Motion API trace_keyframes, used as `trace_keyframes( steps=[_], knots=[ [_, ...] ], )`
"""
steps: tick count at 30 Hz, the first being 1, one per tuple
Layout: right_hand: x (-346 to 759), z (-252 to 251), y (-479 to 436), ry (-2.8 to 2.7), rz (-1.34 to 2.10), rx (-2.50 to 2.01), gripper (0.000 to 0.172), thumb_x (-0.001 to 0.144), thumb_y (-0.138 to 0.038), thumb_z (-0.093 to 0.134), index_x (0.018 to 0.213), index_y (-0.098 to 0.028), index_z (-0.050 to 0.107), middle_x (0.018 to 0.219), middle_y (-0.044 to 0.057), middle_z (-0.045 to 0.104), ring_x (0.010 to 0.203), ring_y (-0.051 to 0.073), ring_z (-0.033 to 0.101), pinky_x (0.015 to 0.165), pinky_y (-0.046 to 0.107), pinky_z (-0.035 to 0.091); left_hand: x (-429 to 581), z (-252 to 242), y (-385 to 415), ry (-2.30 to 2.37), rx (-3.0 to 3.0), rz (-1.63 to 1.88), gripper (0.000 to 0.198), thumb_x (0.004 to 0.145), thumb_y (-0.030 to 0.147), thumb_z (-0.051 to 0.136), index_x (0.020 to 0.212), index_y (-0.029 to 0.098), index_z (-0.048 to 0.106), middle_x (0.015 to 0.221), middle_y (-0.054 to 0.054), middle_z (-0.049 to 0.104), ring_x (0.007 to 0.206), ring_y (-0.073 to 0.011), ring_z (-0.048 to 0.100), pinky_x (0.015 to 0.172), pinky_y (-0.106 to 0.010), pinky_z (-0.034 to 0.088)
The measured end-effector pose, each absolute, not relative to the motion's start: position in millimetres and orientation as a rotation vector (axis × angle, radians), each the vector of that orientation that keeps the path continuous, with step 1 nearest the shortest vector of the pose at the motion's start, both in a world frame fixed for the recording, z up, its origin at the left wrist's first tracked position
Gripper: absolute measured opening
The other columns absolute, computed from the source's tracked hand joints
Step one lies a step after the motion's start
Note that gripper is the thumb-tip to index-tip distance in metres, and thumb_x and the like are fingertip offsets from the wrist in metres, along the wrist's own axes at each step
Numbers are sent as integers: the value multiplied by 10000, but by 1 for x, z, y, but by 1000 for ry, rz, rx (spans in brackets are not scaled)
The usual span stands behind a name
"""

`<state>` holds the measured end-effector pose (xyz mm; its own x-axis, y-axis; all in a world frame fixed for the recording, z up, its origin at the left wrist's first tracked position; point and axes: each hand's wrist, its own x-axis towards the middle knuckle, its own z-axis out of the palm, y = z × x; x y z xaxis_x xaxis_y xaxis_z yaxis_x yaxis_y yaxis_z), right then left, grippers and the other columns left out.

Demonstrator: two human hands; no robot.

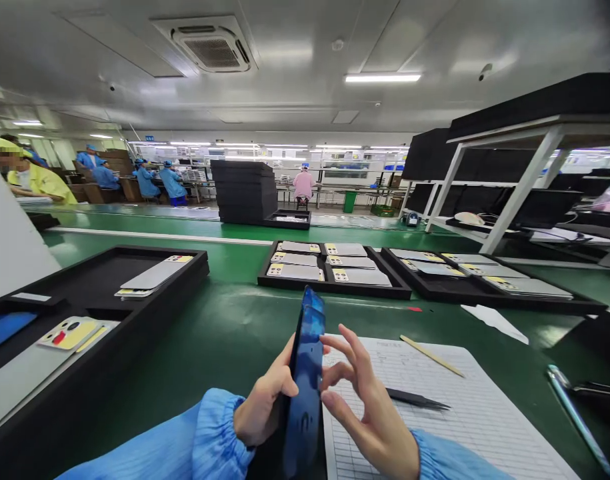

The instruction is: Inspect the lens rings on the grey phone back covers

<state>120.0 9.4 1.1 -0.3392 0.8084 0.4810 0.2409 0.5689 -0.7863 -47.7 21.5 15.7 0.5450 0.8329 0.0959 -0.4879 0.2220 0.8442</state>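
My left hand (269,393) grips a glossy blue phone back cover (307,373) from its left side, thumb against its face. The cover stands upright, turned almost edge-on to me. At its right edge, my right hand (367,403) has its fingers spread and curved, the fingertips very near or touching the cover. Under that hand lies a lined paper sheet (435,440) with handwriting near the top. On the sheet rest black tweezers (417,399) and a thin wooden stick (432,356).
Black trays (335,285) (495,303) with pale phone covers stand ahead; another tray (149,320) is at left. A pen (579,420) and a white scrap (495,322) lie at right. Behind are stacked black trays (242,193) and a white-framed shelf (525,173). Co-workers (172,181) sit farther off.
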Motion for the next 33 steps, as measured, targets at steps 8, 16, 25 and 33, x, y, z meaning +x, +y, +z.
trace_keyframes(
  steps=[8,16,25,33],
  knots=[
    [125,20,9,-1646,940,-1057,266,780,-344,561,970,-223,419,683,-32,441,560,107,437,481,218,433,-43,23,6,710,772,857,331,742,314,570,988,93,580,728,-108,689,729,-252,648,664,-353,479],
    [124,23,-1,-1859,1158,-882,299,858,-347,397,700,-151,558,588,-4,502,569,118,466,548,225,388,-40,17,1,488,680,869,319,794,327,456,901,91,643,760,-118,692,800,-264,640,742,-390,476],
    [121,25,-3,-1882,1208,-828,357,876,-318,338,691,-133,581,619,4,491,562,108,429,542,214,358,-43,13,-6,714,767,912,259,719,351,550,876,154,612,832,-62,687,875,-240,605,820,-367,429],
    [125,26,-5,-1791,1496,-1032,516,852,-509,321,577,-154,575,507,8,474,524,130,452,518,239,381,-46,8,6,789,968,1071,275,656,329,643,883,189,581,762,0,644,724,-161,570,691,-271,439]
  ],
)
